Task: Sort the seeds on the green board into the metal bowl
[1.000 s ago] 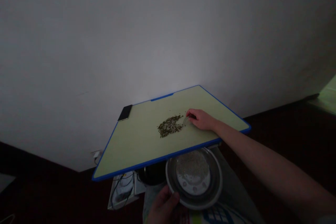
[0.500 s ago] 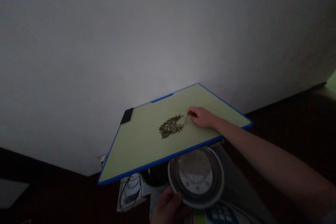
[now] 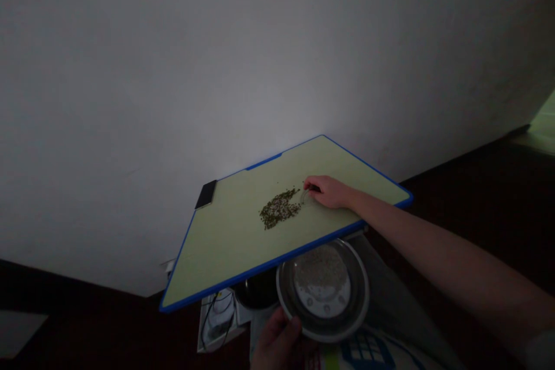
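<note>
1. Left hand [image 3: 277, 340] grips the metal bowl [image 3: 359, 289] by its rim; a sloppy pinch could tip it.
2. Seedy bits [image 3: 277, 211] on the surface [image 3: 225, 248] might scatter if the right hand [image 3: 327, 192], fingers pinching something thin and clear, jerks.

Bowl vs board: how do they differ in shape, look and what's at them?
Bowl is round and hollow; board is flat and four-sided. Bowl is grey and metallic; board is pale yellow-green with blue edging. Bowl is gripped at its rim by the left hand; board carries loose bits.
</note>
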`<state>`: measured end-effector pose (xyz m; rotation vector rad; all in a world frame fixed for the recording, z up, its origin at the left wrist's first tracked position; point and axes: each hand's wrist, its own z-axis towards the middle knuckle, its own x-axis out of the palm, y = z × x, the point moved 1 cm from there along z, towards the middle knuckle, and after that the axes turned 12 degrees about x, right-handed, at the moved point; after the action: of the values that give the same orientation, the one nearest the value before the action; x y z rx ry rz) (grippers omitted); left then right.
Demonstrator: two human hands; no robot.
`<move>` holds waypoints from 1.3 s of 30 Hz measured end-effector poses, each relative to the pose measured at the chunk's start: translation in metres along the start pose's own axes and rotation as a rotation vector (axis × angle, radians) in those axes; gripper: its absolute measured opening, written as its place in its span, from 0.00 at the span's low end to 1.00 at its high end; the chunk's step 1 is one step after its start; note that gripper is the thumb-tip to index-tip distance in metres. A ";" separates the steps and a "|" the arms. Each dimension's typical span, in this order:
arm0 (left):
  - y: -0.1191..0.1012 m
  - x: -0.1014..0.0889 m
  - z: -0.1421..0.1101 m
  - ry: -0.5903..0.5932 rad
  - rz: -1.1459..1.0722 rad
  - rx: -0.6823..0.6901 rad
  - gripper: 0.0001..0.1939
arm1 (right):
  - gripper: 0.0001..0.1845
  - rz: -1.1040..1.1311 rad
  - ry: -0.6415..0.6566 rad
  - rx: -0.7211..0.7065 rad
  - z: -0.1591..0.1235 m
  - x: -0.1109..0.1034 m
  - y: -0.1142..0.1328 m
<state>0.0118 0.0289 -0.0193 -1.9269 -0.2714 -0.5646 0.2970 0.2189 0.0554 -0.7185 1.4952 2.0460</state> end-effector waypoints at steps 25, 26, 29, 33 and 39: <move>0.000 -0.002 0.000 -0.048 -0.056 0.000 0.18 | 0.11 -0.026 0.045 -0.022 0.003 0.002 0.001; 0.000 -0.002 0.001 -0.048 -0.053 -0.005 0.18 | 0.11 -0.029 0.045 -0.027 0.002 0.003 0.001; -0.001 -0.002 0.002 -0.044 -0.032 -0.001 0.18 | 0.11 -0.040 0.050 -0.037 0.001 0.003 0.003; -0.001 -0.005 0.004 -0.050 -0.041 0.012 0.18 | 0.11 -0.062 0.041 -0.021 0.000 0.002 0.006; 0.000 -0.006 0.004 -0.046 -0.044 0.013 0.18 | 0.12 -0.087 0.026 -0.016 -0.001 0.002 0.009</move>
<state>0.0074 0.0328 -0.0239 -1.9273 -0.3467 -0.5469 0.2896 0.2161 0.0599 -0.8045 1.4374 1.9936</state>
